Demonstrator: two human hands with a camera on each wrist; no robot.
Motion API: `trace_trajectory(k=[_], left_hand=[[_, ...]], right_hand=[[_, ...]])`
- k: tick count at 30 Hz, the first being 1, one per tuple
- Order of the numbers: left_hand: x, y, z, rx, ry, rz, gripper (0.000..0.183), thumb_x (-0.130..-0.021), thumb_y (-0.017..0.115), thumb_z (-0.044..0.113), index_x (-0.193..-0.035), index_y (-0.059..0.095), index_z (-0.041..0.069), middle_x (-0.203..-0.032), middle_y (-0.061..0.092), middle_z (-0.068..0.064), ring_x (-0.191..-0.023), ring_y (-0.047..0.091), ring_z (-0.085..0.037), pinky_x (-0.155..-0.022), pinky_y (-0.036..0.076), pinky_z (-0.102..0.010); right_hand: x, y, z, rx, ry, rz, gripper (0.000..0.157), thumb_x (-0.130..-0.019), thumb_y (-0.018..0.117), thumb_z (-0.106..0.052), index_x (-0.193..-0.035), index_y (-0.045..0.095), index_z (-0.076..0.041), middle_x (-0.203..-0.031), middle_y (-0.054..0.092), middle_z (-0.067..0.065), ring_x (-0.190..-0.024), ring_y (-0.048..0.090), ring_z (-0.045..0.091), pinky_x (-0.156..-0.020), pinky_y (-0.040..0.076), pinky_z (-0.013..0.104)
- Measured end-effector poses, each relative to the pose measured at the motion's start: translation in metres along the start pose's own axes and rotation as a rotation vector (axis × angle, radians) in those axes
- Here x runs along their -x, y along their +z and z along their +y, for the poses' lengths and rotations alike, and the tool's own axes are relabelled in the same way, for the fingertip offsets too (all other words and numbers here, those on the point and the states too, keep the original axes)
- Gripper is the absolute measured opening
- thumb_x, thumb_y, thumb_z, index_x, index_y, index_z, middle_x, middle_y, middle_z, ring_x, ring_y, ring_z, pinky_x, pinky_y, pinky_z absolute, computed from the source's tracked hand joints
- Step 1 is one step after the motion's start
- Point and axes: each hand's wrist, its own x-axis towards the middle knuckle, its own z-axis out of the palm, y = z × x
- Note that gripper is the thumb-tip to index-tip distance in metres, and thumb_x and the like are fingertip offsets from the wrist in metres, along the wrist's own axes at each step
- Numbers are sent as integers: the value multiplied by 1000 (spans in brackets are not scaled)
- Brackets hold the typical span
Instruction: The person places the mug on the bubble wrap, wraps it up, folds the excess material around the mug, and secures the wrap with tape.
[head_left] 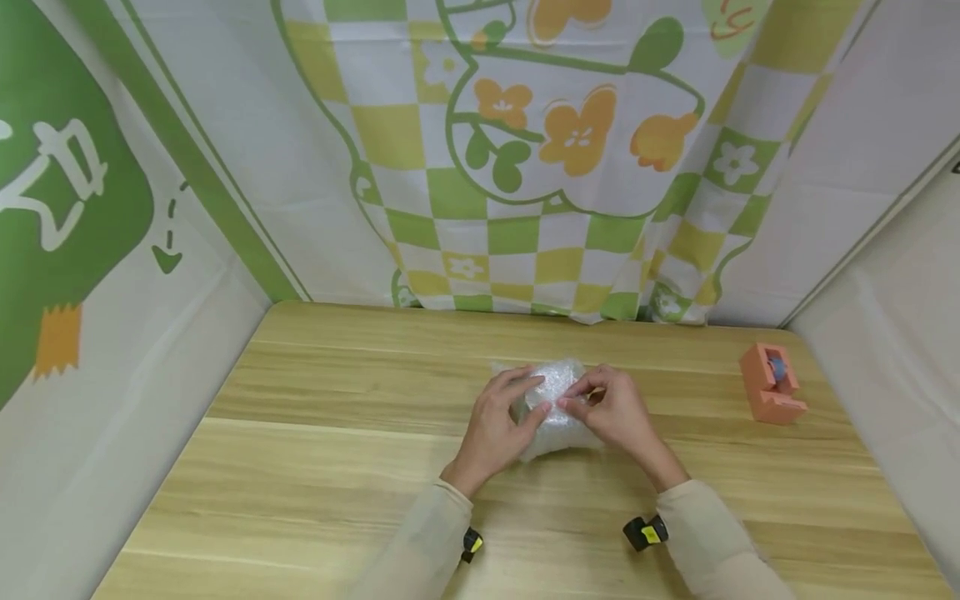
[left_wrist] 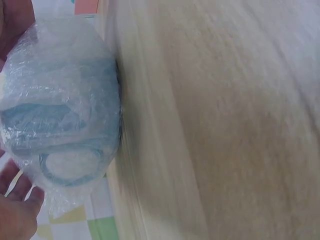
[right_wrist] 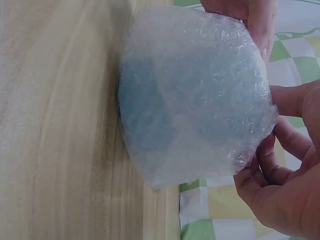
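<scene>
On the table sits a bundle of clear bubble wrap [head_left: 561,433] around a pale blue thing, which has a ring-shaped part [left_wrist: 71,167] showing through the film at one end. My left hand [head_left: 497,421] rests on the bundle's left side and top, fingers spread and its thumb near the top middle. From the right, my right hand [head_left: 618,410] pinches the wrap's edge near the top between thumb and fingers. In the right wrist view the right hand's fingers [right_wrist: 270,165] are bent at the upper edge of the wrap.
An orange tape dispenser [head_left: 771,392] with a blue roll stands at the right of the wooden table [head_left: 315,467]. Behind the table's back edge hangs a checked, flowered cloth [head_left: 510,225]. White fabric walls rise at the left and right sides.
</scene>
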Motion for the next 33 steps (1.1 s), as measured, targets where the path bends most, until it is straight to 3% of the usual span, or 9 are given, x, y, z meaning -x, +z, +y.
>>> trace_trajectory(k=[12,18,22,24,25,29,31,33], left_hand=[[2,5,1,-20,4,68,33,-93,73,17,-122,72,4,-136,62,-11,-128,54,-28,-108,44,-43],[3,7,-1,-6,5,93,32,-92,74,17,-121,73,5,-135,63,-10,-128,55,-26,-107,45,-44],[3,8,-1,2,20,107,31,-92,74,17,-121,73,5,-135,63,-11,-128,55,-27,-106,46,-45],[3,9,-1,8,27,110,31,-92,74,16,-121,73,5,-135,63,-11,-127,55,-28,-105,46,-46],[3,9,-1,11,31,112,31,-92,74,16,-121,73,5,-135,63,-11,-127,55,-28,-105,47,-46],[3,9,-1,26,36,121,31,-92,74,15,-121,73,4,-134,63,-11,-127,55,-28,-104,47,-47],[3,9,-1,32,32,124,30,-92,73,15,-121,73,5,-134,63,-11,-127,55,-27,-105,46,-46],[3,9,-1,32,27,122,30,-93,73,16,-121,74,5,-134,63,-11,-127,55,-26,-106,46,-46]], right_hand=[[4,4,0,-21,63,65,20,-79,86,-3,-90,70,1,-90,66,11,-83,63,23,-70,57,28],[8,-11,5,-27,106,85,20,-86,81,-7,-102,70,1,-92,68,11,-85,63,21,-73,55,26],[12,-46,24,91,156,166,21,-92,77,-15,-104,72,1,-90,69,11,-82,62,16,-71,52,19],[15,-71,38,187,199,231,23,-94,74,-19,-104,72,2,-89,69,13,-79,63,17,-67,51,22],[17,-85,45,241,239,269,24,-95,72,-22,-103,73,2,-89,70,16,-80,63,20,-76,52,27],[28,-136,78,430,416,397,37,-96,64,-27,-104,71,9,-95,65,29,-84,60,41,-67,49,52],[37,-156,94,476,514,405,45,-95,59,-29,-106,67,14,-101,57,38,-92,51,51,-64,43,56],[47,-172,108,480,588,364,51,-97,54,-32,-96,64,19,-97,46,41,-90,44,53,-55,38,49]])
